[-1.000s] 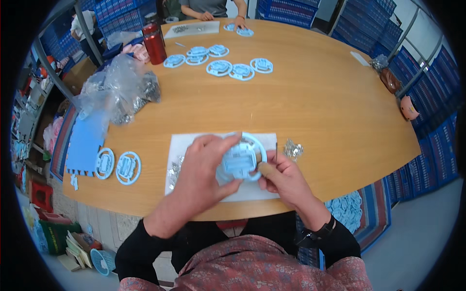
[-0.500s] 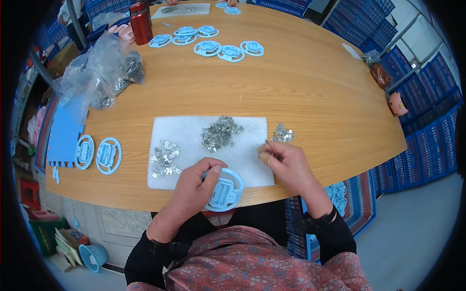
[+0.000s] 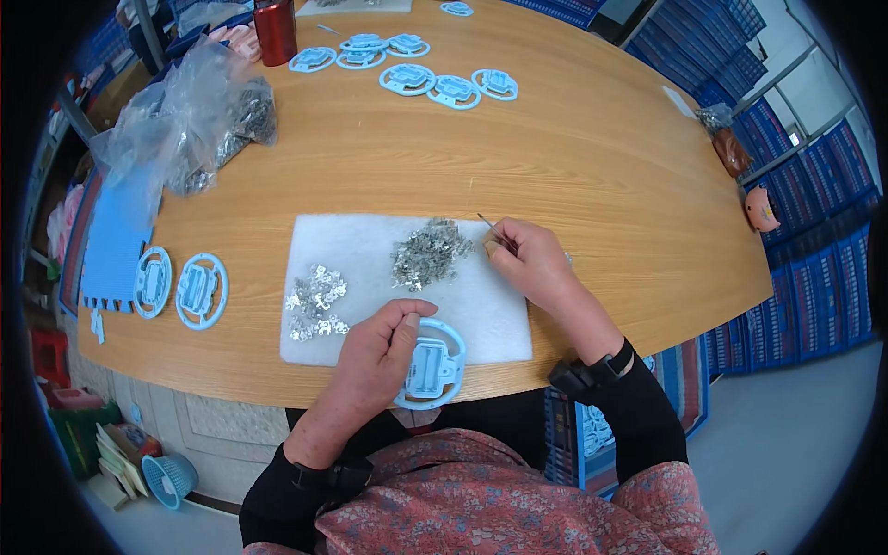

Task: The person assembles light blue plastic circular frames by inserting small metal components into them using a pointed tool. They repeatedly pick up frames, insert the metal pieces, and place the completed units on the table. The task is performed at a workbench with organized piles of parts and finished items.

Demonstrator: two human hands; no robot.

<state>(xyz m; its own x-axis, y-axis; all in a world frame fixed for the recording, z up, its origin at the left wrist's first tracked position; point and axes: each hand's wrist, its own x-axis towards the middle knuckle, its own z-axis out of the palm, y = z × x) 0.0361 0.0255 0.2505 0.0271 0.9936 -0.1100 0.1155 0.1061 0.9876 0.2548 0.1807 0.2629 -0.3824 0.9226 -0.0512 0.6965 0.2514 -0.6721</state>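
My left hand is closed on a light-blue plastic toy steering wheel, gripping its left rim at the near edge of a white foam sheet. Pinched in my right hand is what looks like a pair of tweezers, a thin pointed tool aimed up and left over the sheet's right edge. A heap of small metal pieces lies just left of that tip. More flat silvery metal pieces are spread on the sheet's left part. My right hand mostly hides a small pile beside the sheet.
Two blue wheels lie at left by a blue foam mat. Clear plastic bags of metal parts stand behind them. A red flask and several blue wheels are farther back. Blue crates line the right.
My right hand has moved forward and slightly left, bringing the tool's tip toward the metal heap and covering the small side pile. My left hand still holds the wheel. The view has shifted a little.
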